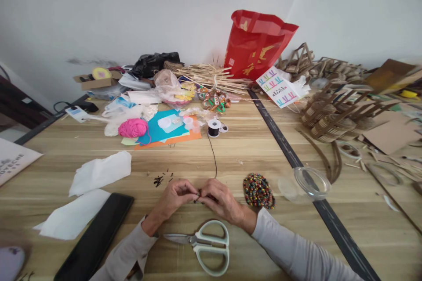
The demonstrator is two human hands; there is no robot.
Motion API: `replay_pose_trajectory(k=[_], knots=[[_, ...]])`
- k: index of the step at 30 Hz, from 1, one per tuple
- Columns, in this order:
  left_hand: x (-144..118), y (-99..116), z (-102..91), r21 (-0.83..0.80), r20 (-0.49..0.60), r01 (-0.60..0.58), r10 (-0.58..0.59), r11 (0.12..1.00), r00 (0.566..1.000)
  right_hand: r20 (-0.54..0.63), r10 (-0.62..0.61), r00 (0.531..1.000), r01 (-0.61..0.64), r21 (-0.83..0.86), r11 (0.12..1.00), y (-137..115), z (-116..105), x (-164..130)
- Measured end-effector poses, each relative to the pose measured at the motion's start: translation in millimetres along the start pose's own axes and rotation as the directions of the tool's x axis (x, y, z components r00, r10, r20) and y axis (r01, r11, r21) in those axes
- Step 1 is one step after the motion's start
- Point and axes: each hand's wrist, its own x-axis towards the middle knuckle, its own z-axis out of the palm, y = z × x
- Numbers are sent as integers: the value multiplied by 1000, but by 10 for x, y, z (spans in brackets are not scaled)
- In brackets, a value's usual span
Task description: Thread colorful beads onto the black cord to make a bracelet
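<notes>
My left hand (174, 196) and right hand (220, 199) meet fingertip to fingertip, pinching a small dark bead (198, 196) on the black cord (213, 158) running to the spool (214, 127) at twelve o'clock. Scissors (204, 246) lie at six, beads (258, 191) at three.

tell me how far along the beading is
Early, it seems. Both hands, left hand and right hand, pinch a few dark beads on black cord running from the spool. The pile of coloured beads looks mostly unused; the scissors lie idle.
</notes>
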Motion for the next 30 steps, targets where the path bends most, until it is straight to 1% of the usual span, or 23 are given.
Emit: replay_pose_trajectory(k=[5, 9, 13, 16, 20, 25, 27, 30], knots=[[5, -19, -9, 21, 6, -23, 23, 1000, 1000, -4, -3, 1000, 3, -16, 1000, -7, 2, 6], [1, 9, -8, 45, 22, -38, 37, 998, 999, -8, -27, 1000, 27, -36, 999, -19, -14, 8], [-14, 61, 2, 114, 37, -34, 30, 993, 999, 36, -34, 999, 36, -71, 997, -36, -35, 9], [-24, 92, 8, 141, 70, -33, 23, 990, 997, 53, -34, 998, 39, -94, 995, -48, -40, 20], [-23, 104, 8, 137, 101, -56, 42, 989, 994, 52, -35, 998, 41, -124, 991, -64, -36, 35], [-16, 96, 0, 95, 97, -84, 75, 992, 992, 78, -89, 993, 100, -140, 985, -87, -45, 36], [-18, 90, -2, 97, 101, -94, 84, 991, 991, 77, -88, 993, 98, -137, 986, -88, -49, 34], [-26, 81, 1, 102, 111, -99, 88, 990, 990, 41, -69, 997, 74, -130, 989, -79, -46, 31]])
